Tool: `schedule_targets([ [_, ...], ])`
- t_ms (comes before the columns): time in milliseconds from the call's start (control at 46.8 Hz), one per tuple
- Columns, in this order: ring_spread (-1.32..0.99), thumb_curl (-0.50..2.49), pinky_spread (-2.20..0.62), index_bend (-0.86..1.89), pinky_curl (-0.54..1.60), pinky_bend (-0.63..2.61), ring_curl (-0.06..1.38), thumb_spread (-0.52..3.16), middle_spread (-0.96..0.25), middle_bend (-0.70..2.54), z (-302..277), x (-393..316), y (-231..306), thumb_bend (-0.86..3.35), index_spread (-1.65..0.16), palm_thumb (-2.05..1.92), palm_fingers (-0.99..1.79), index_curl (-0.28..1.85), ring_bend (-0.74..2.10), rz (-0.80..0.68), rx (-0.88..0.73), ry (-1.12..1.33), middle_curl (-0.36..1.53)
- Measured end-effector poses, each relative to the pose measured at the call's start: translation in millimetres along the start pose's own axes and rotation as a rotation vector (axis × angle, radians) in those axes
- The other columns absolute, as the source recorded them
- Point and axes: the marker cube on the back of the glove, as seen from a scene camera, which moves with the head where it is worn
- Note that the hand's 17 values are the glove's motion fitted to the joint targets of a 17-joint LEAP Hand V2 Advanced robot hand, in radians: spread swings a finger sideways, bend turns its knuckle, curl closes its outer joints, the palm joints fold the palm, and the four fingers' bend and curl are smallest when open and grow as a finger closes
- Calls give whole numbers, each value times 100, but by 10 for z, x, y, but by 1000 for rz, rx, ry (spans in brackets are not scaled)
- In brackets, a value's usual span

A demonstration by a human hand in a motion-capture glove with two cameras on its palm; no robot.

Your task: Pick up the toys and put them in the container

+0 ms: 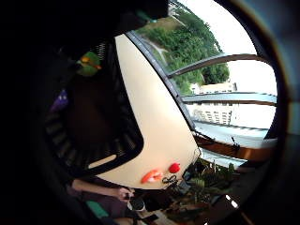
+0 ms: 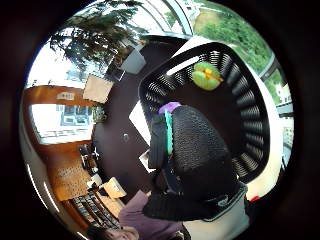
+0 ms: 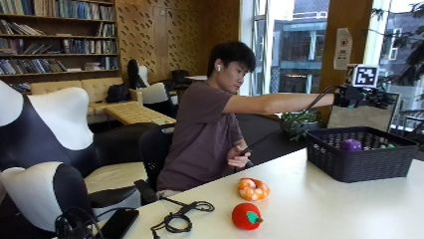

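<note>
Outside view: the gloved right hand (image 3: 363,96) is held out at arm's length, above the black basket (image 3: 361,160) at the far end of the table (image 3: 344,209). A purple toy (image 3: 350,145) lies in the basket below it. The two toys left on the table, an orange one (image 3: 253,188) and a red one (image 3: 246,216), lie well back from that hand, towards the person's body and nearer the table's near edge; the bare hand (image 3: 238,159) rests closer to them, but the work falls to the gloved one. Whether the gloved fingers hold anything cannot be told here.

Thumb-side palm view: the black-gloved fingers (image 2: 200,150) curl inward over the basket (image 2: 252,130), with a purple and teal shape beside them; a green toy (image 2: 207,76) lies on the basket floor beyond. Pinched or merely near, I cannot tell.

Little-finger-side palm view: the basket (image 1: 93,140) sits under the palm; the orange toy (image 1: 152,176) and red toy (image 1: 174,167) lie on bare table well beyond its rim. The next reach, I judge, runs back along the arm.
</note>
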Motion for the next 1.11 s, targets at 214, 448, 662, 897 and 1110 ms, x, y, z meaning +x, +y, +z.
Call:
schedule_targets([
  [214,3,43,6,8,38,88,30,136,-4,8,-567,761,747,-5,-28,-8,-33,35,26,41,62,78,27],
  [448,4,34,7,12,36,85,31,141,-4,8,-915,1886,1806,-3,-27,-6,-26,31,23,174,57,46,21],
  [662,3,30,7,11,36,84,32,143,-5,10,-674,3430,2818,-3,-27,-5,-20,28,25,411,-4,126,19],
  [897,3,27,7,12,35,83,33,145,-5,12,333,4577,3693,-3,-27,-4,-19,26,25,487,-92,7,19],
  [1110,3,25,7,13,35,84,34,145,-6,12,1833,4678,4063,-3,-27,-4,-18,24,26,504,-183,-201,19],
])
